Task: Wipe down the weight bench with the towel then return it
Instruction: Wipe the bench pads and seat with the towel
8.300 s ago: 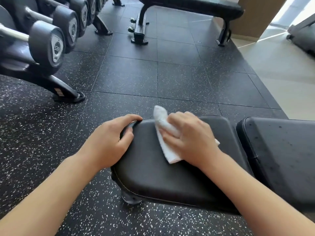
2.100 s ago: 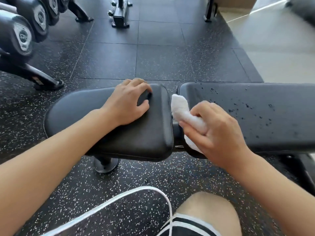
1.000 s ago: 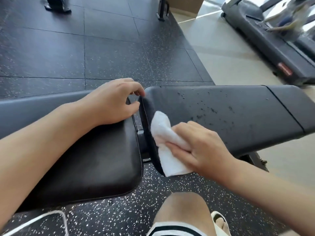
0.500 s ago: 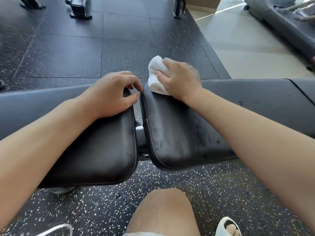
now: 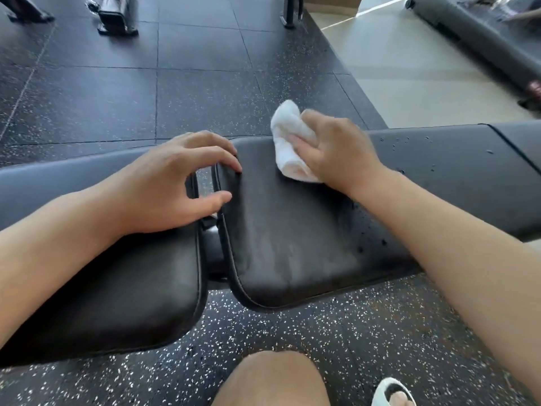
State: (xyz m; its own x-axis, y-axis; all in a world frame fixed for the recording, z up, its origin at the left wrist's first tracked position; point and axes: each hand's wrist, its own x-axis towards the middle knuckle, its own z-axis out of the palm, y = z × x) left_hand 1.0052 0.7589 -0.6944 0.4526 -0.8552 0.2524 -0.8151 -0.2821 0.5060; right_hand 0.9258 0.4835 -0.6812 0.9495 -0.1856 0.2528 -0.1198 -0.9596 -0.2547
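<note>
The right hand (image 5: 336,148) keeps a closed grip on the bunched towel (image 5: 289,142), pressed to the counter's (image 5: 292,244) far edge near the gap. Unwiped droplets (image 5: 409,142) lie rightward along the long pad — nearest that hand; the left hand (image 5: 164,186) rests loose at the gap, holding nothing.

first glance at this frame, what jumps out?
The white towel, bunched in the right hand, pressed on the far edge of the long back pad. The left hand rests across the gap, fingertips on that pad, palm on the seat pad. Water droplets still dot the pad to the right.
</note>
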